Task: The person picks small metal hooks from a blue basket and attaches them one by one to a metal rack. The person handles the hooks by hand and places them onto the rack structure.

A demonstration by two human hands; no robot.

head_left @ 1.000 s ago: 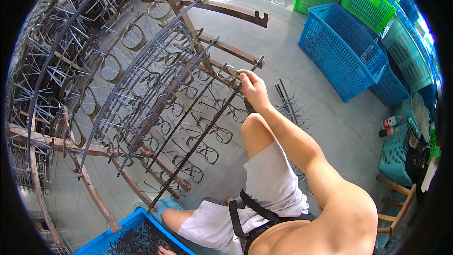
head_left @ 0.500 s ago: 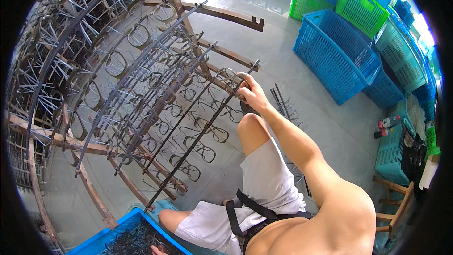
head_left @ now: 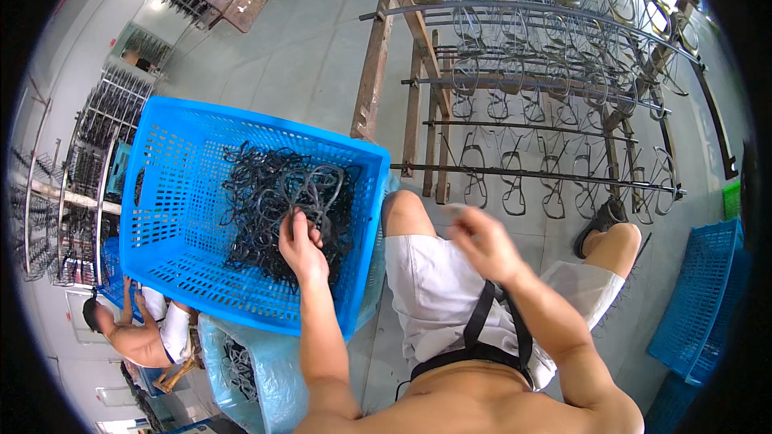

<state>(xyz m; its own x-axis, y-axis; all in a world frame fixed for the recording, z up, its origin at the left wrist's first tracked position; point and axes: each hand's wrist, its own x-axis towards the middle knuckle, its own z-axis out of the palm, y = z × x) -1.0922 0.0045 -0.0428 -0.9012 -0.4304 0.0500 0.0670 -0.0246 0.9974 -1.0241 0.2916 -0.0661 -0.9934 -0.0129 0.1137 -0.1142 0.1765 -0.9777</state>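
Note:
My left hand [head_left: 302,249] reaches into a blue plastic basket [head_left: 265,124]. Its thumb and fingers are closed at the lower edge of a grey-black eyeglass frame [head_left: 310,193], which lies over a tangled heap of dark eyeglass frames [head_left: 257,177]. Above my lap, my right hand [head_left: 486,245] is smeared by motion; nothing can be made out in it, and its fingers are unclear. Beyond it, several eyeglass frames hang in a row from a dark metal rod [head_left: 503,170] on the rack.
A rusty brown rack [head_left: 374,72] carries more rods of hanging eyeglass frames. A bag-lined container [head_left: 257,390] stands below the basket. Blue crates [head_left: 700,297] are at the right. Another person [head_left: 141,333] sits at the far left beside more loaded racks.
The view has swung left, bringing the whole basket into sight. My right hand has left the rod end and come back over my lap. My left hand now shows fully among the frames.

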